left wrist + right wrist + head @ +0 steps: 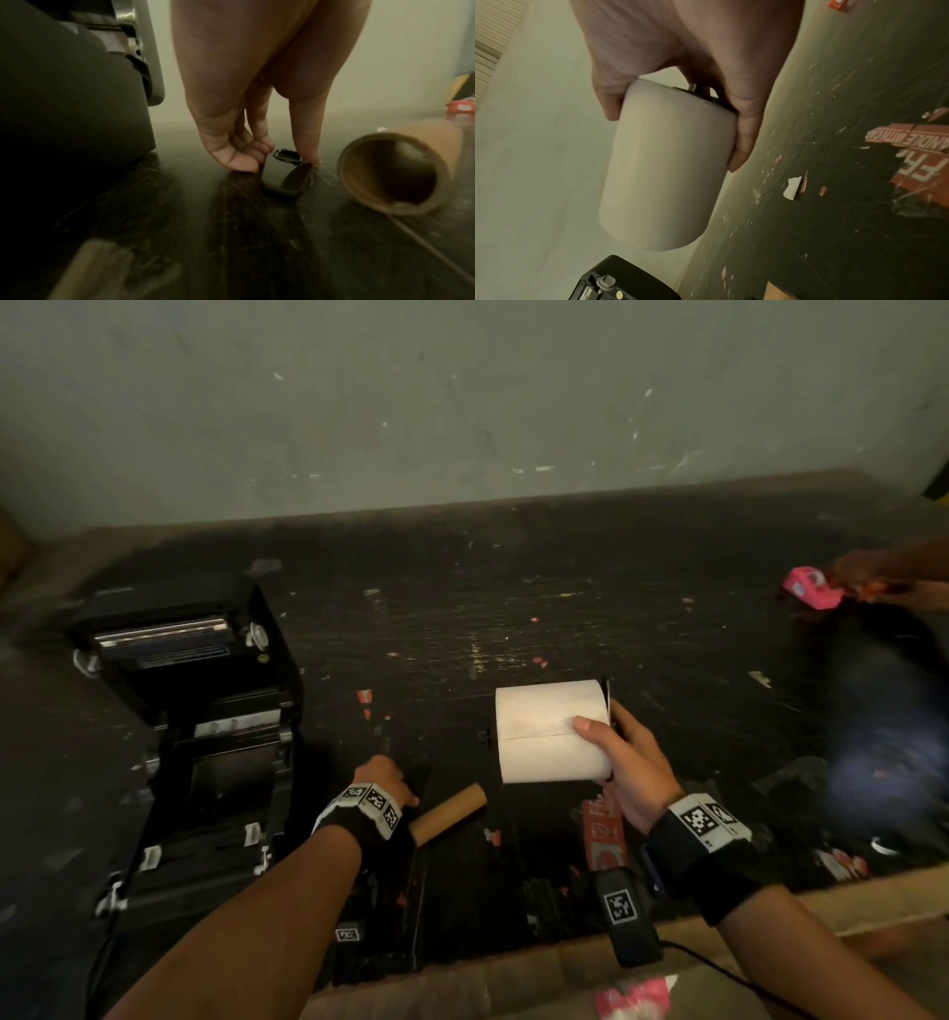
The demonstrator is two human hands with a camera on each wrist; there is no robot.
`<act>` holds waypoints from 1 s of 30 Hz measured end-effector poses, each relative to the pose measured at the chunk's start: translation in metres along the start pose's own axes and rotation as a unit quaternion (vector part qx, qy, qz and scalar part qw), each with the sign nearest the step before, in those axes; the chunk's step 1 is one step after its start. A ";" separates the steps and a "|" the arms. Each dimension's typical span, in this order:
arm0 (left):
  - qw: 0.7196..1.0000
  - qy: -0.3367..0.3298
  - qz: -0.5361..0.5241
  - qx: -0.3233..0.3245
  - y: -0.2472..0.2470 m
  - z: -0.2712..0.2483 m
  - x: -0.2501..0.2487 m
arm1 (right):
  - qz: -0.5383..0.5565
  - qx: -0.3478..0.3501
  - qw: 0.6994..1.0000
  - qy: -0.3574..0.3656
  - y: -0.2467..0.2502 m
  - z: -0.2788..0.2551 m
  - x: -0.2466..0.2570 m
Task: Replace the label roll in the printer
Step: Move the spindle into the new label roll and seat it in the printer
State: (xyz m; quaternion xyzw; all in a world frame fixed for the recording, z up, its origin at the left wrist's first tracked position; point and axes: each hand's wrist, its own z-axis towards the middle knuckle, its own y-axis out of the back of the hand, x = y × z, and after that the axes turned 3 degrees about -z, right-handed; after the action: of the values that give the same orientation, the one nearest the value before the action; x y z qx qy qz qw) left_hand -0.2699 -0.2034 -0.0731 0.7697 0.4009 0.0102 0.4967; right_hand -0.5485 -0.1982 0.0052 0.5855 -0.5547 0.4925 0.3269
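The printer [190, 711] stands lid-up at the left of the worktop [565, 618], and the spent cardboard core [449, 814] lies beside it. The right hand [624, 762] grips the new label roll [549, 731], already on its spindle, above the worktop. The left hand [382, 783] pinches a small black plastic piece [285, 176] lying flat, likely the loose roll guide, which I'd guess goes on next before the roll drops into the bay.

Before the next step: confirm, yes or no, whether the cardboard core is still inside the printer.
No: the empty cardboard core lies on the table, outside the open printer.
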 end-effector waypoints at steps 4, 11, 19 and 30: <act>0.998 -0.036 -0.052 0.008 0.000 0.003 0.004 | -0.002 -0.001 1.000 -0.006 0.001 0.002 -0.002; 0.925 -0.103 -0.360 0.061 0.026 -0.012 -0.012 | 0.002 -0.002 1.000 -0.014 -0.005 0.008 -0.004; 0.822 -0.175 -0.536 0.083 0.058 -0.056 -0.043 | 0.033 0.012 0.999 -0.006 -0.035 0.020 0.011; 0.794 -0.162 -0.586 0.011 0.084 -0.080 -0.031 | 0.058 0.031 0.997 0.031 -0.095 0.013 0.025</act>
State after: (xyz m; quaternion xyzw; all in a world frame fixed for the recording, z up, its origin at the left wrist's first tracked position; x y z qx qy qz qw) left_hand -0.2732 -0.1780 0.0438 0.3831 0.6888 -0.4127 0.4565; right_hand -0.4555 -0.2019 0.0400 0.5469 -0.5620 0.5450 0.2967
